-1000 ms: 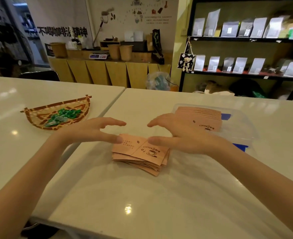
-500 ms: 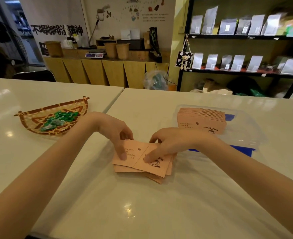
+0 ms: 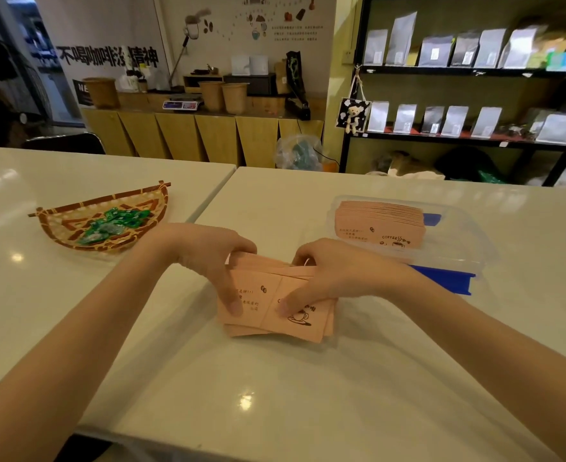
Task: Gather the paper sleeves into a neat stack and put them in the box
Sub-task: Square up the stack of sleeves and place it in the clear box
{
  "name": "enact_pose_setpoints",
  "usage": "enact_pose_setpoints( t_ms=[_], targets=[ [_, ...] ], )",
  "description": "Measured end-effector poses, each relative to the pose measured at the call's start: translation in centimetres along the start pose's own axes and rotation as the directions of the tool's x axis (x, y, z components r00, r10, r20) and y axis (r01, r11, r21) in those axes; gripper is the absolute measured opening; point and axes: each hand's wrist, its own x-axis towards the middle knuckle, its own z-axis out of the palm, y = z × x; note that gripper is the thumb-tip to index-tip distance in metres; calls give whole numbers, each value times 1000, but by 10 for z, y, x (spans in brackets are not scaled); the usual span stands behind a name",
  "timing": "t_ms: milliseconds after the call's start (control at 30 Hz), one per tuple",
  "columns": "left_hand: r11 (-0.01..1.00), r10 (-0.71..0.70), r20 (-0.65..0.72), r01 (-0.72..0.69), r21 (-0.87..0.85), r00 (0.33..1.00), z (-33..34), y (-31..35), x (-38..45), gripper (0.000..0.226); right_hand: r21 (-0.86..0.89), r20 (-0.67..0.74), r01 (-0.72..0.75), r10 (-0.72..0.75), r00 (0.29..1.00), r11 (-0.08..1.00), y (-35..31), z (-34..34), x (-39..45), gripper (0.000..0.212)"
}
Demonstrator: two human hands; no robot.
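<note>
I see my left hand (image 3: 208,258) and right hand (image 3: 335,275) clasping the loose pile of flat peach paper sleeves (image 3: 275,305) on the glossy white table (image 3: 275,395), beside the clear plastic box (image 3: 458,235).

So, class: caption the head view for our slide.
Both hands square up loose paper sleeves beside the part-filled box.

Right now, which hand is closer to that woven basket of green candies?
Left. The left hand is just right of the basket; the right hand lies farther right, nearer the box.

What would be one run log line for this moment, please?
stage: gathering | left hand: on loose sleeves | right hand: on loose sleeves | loose sleeves: uneven, on table | box: holds stacked sleeves
</note>
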Motion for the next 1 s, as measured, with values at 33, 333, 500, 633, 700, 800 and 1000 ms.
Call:
enact_pose_setpoints(
  t_ms=[33, 333, 500, 633, 700, 800, 1000],
  targets=[
    [999, 33, -28, -34, -8, 999, 4, 5, -4, 59, -8, -32, 7, -8, 999, 1000, 2, 0, -6, 50],
    [965, 191, -457, -251, -74, 869, 35, 43, -5, 52, 73, -269, 47, -26, 963, 996, 40, 0, -55, 49],
    [948, 189, -435, -279, -154, 880, 48, 54, 0, 53, 102, -325, 44, -9, 946, 994, 56, 9, -64, 56],
    [954, 162, -418, -250, -166, 894, 56, 53, 6, 57, 121, -299, 49, -10, 954, 991, 64, 10, -71, 56],
    [942, 171, -426, -273, -192, 888, 60, 52, 5, 57, 162, -290, 47, 2, 957, 986, 69, 12, -74, 57],
    [928, 170, -447, -295, -226, 878, 66, 49, 5, 62, 245, -285, 45, 28, 958, 968, 77, 15, -79, 61],
    [905, 87, -490, -274, -325, 867, 82, 42, 4, 79, 407, -288, 96, 28, 957, 908, 93, 28, -84, 65]
  ],
)
